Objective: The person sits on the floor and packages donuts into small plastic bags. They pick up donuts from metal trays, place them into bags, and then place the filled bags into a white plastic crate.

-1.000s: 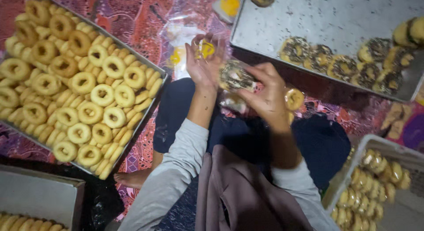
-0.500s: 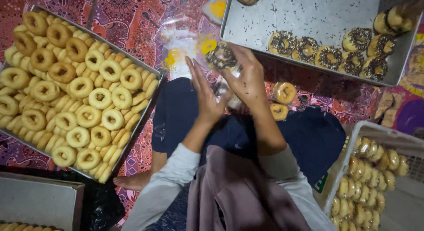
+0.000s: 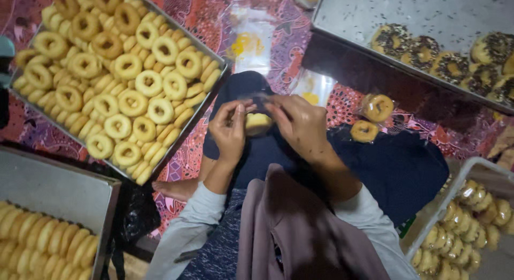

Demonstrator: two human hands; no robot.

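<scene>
Hands over the lap: left hand (image 3: 229, 131) and right hand (image 3: 300, 125), both in pinched grip on one pale ring doughnut in clear plastic wrap (image 3: 258, 122). Beyond right, two wrapped doughnuts (image 3: 371, 118) on patterned cloth; beyond left, metal tray of plain ring doughnuts (image 3: 218, 76).

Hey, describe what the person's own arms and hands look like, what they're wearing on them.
Both arms wear long light grey sleeves, the left sleeve and the right sleeve, ending just short of the wrists. The left hand and right hand are bare: no gloves, and no rings or watch that I can make out.
</scene>
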